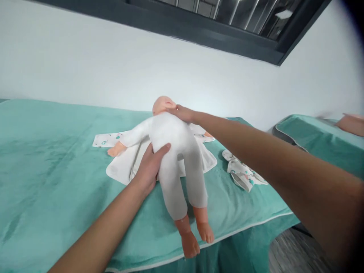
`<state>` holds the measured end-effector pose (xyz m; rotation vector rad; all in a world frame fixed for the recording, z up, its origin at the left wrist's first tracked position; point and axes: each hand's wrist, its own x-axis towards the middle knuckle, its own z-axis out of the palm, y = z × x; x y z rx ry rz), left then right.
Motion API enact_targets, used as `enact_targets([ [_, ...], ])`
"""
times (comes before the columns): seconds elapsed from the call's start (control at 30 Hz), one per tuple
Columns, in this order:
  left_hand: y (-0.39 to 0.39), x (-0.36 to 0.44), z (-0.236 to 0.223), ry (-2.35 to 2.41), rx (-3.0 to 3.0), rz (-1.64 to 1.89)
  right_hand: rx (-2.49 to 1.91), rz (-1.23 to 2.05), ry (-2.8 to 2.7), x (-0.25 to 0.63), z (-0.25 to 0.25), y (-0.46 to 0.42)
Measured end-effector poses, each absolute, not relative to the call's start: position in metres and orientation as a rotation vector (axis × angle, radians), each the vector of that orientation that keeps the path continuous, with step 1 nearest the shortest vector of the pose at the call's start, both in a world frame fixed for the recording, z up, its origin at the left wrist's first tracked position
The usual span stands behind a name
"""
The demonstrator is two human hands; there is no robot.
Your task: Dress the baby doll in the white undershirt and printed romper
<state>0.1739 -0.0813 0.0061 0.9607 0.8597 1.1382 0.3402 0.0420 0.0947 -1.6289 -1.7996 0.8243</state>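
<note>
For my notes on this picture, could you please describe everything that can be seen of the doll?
The doll has a pinkish head, a white body that looks like stuffed cloth, and orange-pink, plastic-looking hands and feet. It is over a spread white garment on the green cover, head towards the wall, arms spread, legs towards the person. The left hand grips it near the hip; the right hand is at its head and shoulder.

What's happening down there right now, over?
Left hand: gripping doll at the hip. Right hand: by its head and shoulder. Doll above open garment, feet toward the near edge. Nothing seen blocking the hands.
</note>
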Motion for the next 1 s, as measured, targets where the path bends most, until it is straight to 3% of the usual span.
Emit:
enact_targets([
  [0.23, -0.074, 0.182, -0.025, 1.006, 0.975, 1.069, -1.881, 0.267, -2.18, 0.371, 0.077, 0.039],
  [0.37, -0.073, 0.179, -0.028, 1.046, 1.017, 1.071, -1.601, -0.161, -2.419, 0.336, 0.078, 0.061],
  [0.5, -0.074, 0.179, -0.033, 1.156, 1.109, 1.108, -1.113, 0.053, -2.894, 0.27, 0.051, 0.076],
  [0.6, -0.076, 0.173, -0.032, 1.213, 1.257, 1.098, -1.119, 0.317, -3.08, 0.239, 0.035, 0.08],
  [0.77, -0.05, 0.142, -0.022, 1.334, 1.756, 0.861, -1.186, 0.247, -2.843, 0.255, 0.042, 0.085],
  [0.9, 0.001, 0.109, -0.031, 1.803, 2.182, 0.972, -1.369, 0.33, -2.602, 0.286, 0.053, 0.085],
  [1.0, 0.03, 0.089, -0.047, 1.925, 2.082, 1.015, -1.388, 0.371, -2.623, 0.294, 0.052, 0.08],
])
